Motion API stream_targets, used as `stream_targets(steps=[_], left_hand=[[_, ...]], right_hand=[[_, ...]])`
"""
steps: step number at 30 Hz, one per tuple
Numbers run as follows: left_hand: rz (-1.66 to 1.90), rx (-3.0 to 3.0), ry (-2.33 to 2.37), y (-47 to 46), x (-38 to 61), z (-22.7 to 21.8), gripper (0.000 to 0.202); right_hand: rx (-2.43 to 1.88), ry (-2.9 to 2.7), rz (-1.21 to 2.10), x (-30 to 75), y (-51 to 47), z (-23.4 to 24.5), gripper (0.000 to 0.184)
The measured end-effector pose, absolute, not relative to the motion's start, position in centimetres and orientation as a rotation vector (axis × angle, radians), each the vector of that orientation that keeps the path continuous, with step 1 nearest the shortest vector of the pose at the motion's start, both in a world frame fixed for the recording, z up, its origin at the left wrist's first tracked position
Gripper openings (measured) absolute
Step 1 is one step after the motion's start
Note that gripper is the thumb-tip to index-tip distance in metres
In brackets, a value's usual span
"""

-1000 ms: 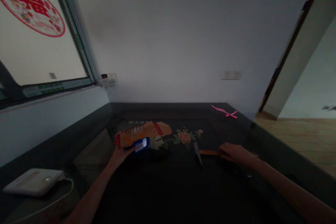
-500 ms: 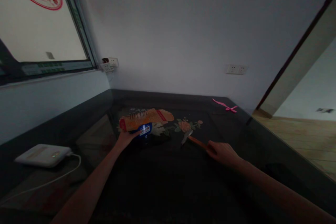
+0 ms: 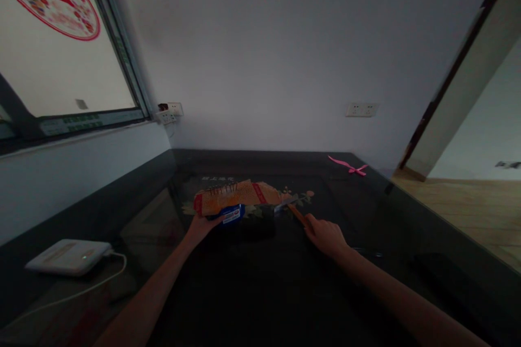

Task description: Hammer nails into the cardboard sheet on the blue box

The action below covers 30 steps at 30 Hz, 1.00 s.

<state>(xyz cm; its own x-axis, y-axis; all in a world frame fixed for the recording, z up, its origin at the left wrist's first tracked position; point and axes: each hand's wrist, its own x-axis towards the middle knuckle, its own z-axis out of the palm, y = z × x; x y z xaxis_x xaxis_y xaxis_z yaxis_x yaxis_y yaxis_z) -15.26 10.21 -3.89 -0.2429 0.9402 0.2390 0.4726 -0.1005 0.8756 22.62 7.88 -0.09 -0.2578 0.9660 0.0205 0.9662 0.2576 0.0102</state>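
My left hand [image 3: 202,226] is closed round a shoe-shaped thing with a textured orange face [image 3: 232,198], red bands and a row of thin dark marks. A blue part [image 3: 231,216] with a white label shows beside my thumb; how it joins the orange face is unclear. My right hand [image 3: 326,233] grips the wooden handle of a hammer [image 3: 299,216]. Its metal head [image 3: 285,203] is close to the right end of the orange face; I cannot tell whether they touch. My left fingers are partly hidden behind the thing.
A white box [image 3: 69,256] with a cable lies at the left of the dark glossy table [image 3: 252,293]. A pink ribbon [image 3: 350,167] lies at the far right corner. Near my right forearm is a small thin dark object [image 3: 368,252]. Wall sockets [image 3: 362,110] are beyond.
The shoe-shaped thing has shifted a little to the right and lower in view. My right hand has brought the hammer left and up, closer to its right end. The view has tilted slightly.
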Motion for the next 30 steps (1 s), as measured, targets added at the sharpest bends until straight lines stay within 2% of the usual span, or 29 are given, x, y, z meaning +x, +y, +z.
stream_targets(steps=[5,10,17,23,30], left_hand=[[1.329,1.537,1.713,9.6,-14.4,-3.1,0.072],[1.235,1.568,1.644,9.1,-13.7,-3.0,0.064],[1.143,1.645,1.487,8.5,-11.9,-3.8,0.068],[1.105,1.572,1.430,8.0,-10.9,-4.0,0.071],[1.076,1.632,1.330,7.9,-10.4,-4.5,0.070]], right_hand=[[-1.932,-2.442,-0.001,20.3,8.7,0.3,0.024],[-1.974,-2.376,-0.032,19.4,9.8,0.1,0.028],[-2.003,-2.370,0.029,19.7,10.6,-0.1,0.032],[-1.983,-2.394,0.119,20.8,10.4,0.0,0.047],[-1.906,-2.341,0.217,23.0,11.4,0.6,0.035]])
